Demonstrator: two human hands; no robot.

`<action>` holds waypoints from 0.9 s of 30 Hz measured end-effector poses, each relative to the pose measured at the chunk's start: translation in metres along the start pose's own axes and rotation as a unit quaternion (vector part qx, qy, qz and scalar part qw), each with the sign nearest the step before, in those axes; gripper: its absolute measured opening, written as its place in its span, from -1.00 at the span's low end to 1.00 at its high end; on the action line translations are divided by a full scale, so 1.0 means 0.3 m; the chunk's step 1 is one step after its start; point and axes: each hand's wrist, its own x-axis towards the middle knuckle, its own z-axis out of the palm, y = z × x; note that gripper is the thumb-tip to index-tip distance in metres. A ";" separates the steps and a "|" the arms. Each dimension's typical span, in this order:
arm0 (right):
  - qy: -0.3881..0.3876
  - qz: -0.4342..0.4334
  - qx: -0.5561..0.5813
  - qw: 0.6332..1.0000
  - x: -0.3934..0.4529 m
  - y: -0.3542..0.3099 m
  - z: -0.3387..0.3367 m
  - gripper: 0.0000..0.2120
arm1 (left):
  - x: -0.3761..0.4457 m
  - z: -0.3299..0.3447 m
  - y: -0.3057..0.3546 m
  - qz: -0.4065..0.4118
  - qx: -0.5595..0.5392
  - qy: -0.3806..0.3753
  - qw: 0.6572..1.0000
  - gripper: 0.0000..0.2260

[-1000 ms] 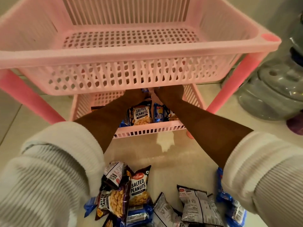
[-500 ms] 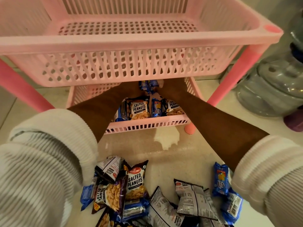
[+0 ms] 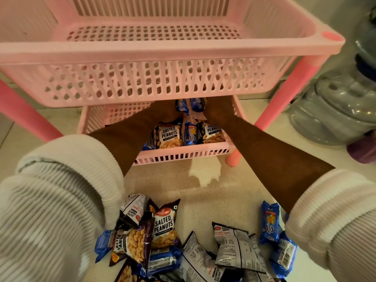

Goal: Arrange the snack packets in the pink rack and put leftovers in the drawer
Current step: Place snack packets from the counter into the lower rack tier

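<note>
Snack pkts: a row stands upright in the pink rack's (image 3: pixel 173 53) lower shelf (image 3: pixel 183 152), salted peanuts pkt (image 3: pixel 169 134) at front w/ a blue biscuit pkt (image 3: pixel 190 133) just beside it, two more blue pkts (image 3: pixel 190 104) further back. Left hand (image 3: pixel 162 110) & right hand (image 3: pixel 218 110) both reach into that shelf, either side of the row; fingers hidden under top basket, so can't tell if gripping or apart. Loose pile of pkts (image 3: pixel 183 245) lies on the floor (image 3: pixel 223 184) nr the white sleeves (image 3: pixel 61 200). Upper basket holds nothing visible. Grey water jars (image 3: pixel 337 102) stand right of rack.
</note>
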 end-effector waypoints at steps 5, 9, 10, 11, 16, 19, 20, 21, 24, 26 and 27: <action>-0.002 0.009 0.003 1.000 -0.001 -0.002 -0.006 -0.49 | -0.017 -0.001 -0.012 0.006 -0.035 0.021 0.999 -0.48; -0.022 0.002 0.000 1.000 -0.018 -0.017 -0.030 -0.45 | -0.042 -0.018 -0.010 0.006 -0.061 0.022 0.998 -0.41; -0.017 -0.007 0.003 1.000 -0.029 -0.024 -0.039 -0.45 | -0.052 -0.023 -0.007 0.002 -0.063 0.026 0.998 -0.40; -0.012 -0.012 0.005 1.000 -0.043 -0.032 -0.052 -0.44 | -0.066 -0.028 -0.002 -0.003 -0.066 0.036 0.997 -0.39; 0.034 -0.065 0.038 0.997 -0.163 -0.068 -0.152 -0.56 | -0.185 -0.055 0.058 0.022 -0.099 0.080 0.992 -0.47; 0.006 -0.015 0.010 1.000 -0.245 -0.070 -0.193 -0.68 | -0.297 -0.056 0.100 0.040 -0.080 0.096 0.991 -0.54; 0.004 -0.012 0.012 1.000 -0.283 -0.070 -0.209 -0.70 | -0.341 -0.052 0.113 0.048 -0.082 0.102 0.990 -0.58; 0.011 -0.024 0.019 0.999 -0.325 -0.070 -0.230 -0.72 | -0.385 -0.047 0.127 0.053 -0.092 0.106 0.989 -0.62; 0.076 -0.086 0.048 0.992 -0.476 -0.062 -0.286 -0.75 | -0.516 -0.019 0.163 0.071 -0.096 0.120 0.986 -0.72; 0.132 -0.088 0.078 0.984 -0.576 -0.049 -0.312 -0.80 | -0.595 0.008 0.186 0.106 -0.079 0.158 0.979 -0.79; 0.150 -0.076 0.093 0.981 -0.615 -0.039 -0.318 -0.83 | -0.629 0.024 0.197 0.124 -0.077 0.187 0.971 -0.83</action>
